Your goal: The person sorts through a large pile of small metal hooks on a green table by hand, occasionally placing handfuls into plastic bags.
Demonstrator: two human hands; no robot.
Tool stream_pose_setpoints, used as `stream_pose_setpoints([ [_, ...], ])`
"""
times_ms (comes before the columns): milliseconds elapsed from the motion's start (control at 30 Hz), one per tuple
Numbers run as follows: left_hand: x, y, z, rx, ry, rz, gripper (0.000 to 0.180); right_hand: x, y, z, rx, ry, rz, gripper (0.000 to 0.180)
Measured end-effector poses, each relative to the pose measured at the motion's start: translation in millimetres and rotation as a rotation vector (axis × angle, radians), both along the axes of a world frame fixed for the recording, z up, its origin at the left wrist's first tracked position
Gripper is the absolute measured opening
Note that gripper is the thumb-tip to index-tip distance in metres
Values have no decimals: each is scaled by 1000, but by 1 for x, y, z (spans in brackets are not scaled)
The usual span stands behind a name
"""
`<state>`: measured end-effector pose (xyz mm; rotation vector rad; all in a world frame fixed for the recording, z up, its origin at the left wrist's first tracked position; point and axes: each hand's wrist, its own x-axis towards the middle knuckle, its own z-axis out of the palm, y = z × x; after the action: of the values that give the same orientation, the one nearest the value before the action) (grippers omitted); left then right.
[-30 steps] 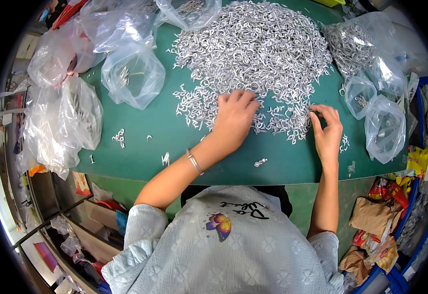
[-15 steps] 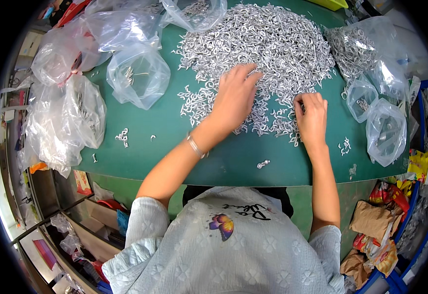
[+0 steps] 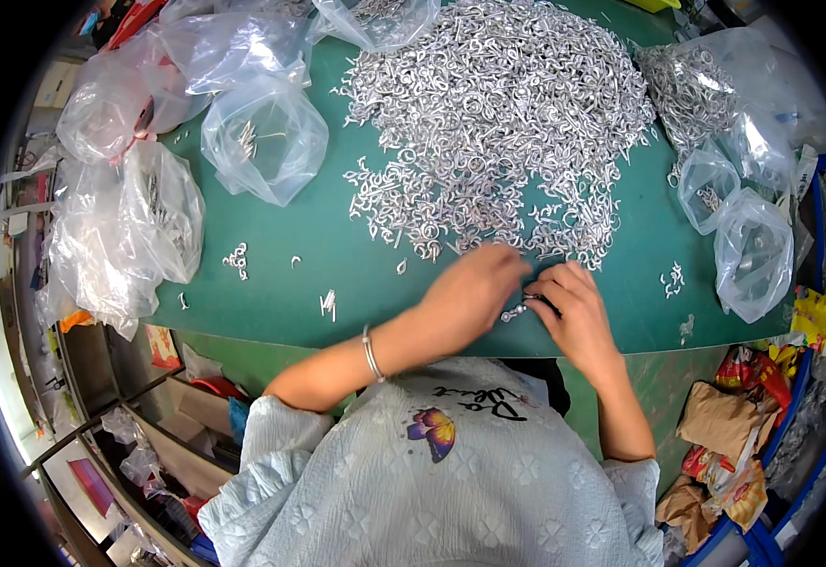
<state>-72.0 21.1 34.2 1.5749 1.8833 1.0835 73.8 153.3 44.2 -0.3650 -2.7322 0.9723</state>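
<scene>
We observe our left hand (image 3: 470,293) and right hand (image 3: 578,312) meeting, each grip pinched on 1 small metal piece (image 3: 517,308), just below the heap of metal hooks (image 3: 498,123) on the green surface (image 3: 337,269).

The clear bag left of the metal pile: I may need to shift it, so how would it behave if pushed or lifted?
The clear bag looks thin and crumpled, so it would probably flop and fold. Only a few small metal pieces show inside, so it is likely light, and they would probably slide about. On the smooth green mat it might skid easily.

Single head view, steep downward, close over green table (image 3: 290,283); fisheye bends edges.
</scene>
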Motion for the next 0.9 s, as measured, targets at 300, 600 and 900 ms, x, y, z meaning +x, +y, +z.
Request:
stream_pose_setpoints([
  [300, 41, -8, -13, 50, 221, -50, 31, -23, 43, -4, 131, 101, -164, 27],
  [600, 15, -14, -12, 50, 226, -128, 38, -13, 56, -1, -104, 106, -94, 34],
  [900, -122, 113, -3, 124, 675, 514, 62, -150, 172, -12, 439, 308, -566, 66],
])
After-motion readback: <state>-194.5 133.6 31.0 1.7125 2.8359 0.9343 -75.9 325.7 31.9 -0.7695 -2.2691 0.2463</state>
